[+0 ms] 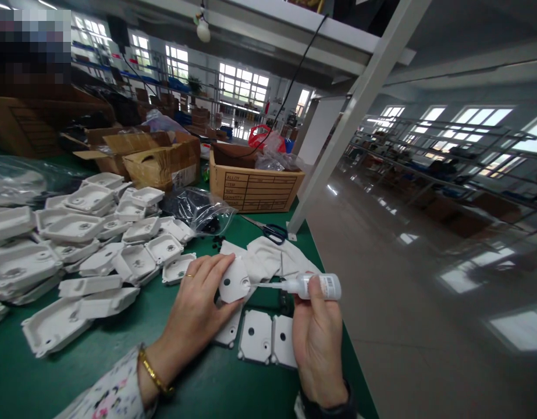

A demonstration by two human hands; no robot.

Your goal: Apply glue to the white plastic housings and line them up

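Note:
Between the thumb and fingers of my left hand point(201, 299) is a white plastic cover point(235, 283), tilted up, with a dark round hole and a small recess near its edge. My right hand point(317, 337) is closed around a small glue bottle point(323, 287) lying sideways. Its long thin nozzle point(268, 285) points left, with the tip at the recess; whether it touches, I cannot tell. Below, a second white cover point(256, 336) and a third cover point(283, 340) lie side by side on the green table. Another white piece point(228, 331) lies partly under my left hand.
Many white housings point(71, 227) are heaped at the left. Behind my hands lie a white cloth point(272, 256), scissors point(272, 231) and a clear bag point(198, 209) of dark parts. Cardboard boxes point(255, 186) stand at the back. A white post point(338, 128) rises at the table's right edge.

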